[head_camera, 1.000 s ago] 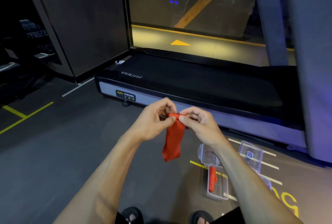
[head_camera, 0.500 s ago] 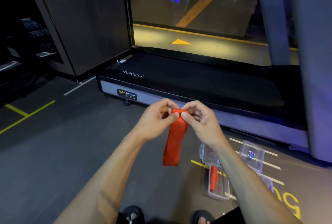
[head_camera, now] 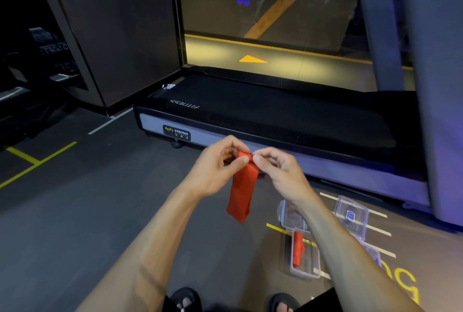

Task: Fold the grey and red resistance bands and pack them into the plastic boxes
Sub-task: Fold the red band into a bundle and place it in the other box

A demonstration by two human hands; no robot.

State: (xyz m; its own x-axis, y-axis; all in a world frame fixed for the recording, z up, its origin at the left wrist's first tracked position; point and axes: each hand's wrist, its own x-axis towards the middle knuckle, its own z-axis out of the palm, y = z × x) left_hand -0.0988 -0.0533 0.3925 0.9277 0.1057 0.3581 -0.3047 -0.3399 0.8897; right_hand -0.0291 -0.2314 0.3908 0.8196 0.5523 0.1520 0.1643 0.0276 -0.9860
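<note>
While your left hand (head_camera: 215,169) and right hand (head_camera: 278,174) pinch red band (head_camera: 241,191) top, rest hangs above floor (head_camera: 100,211).

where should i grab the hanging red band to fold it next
Probably its free bottom end, taken from below and lifted toward the top. The red band hangs straight down as a flat strip, its top edge pinched by the left hand and right hand, so only the lower end is loose. One hand would have to let go first.

right forearm (head_camera: 333,234) partly hides box (head_camera: 292,216), perhaps another
</note>
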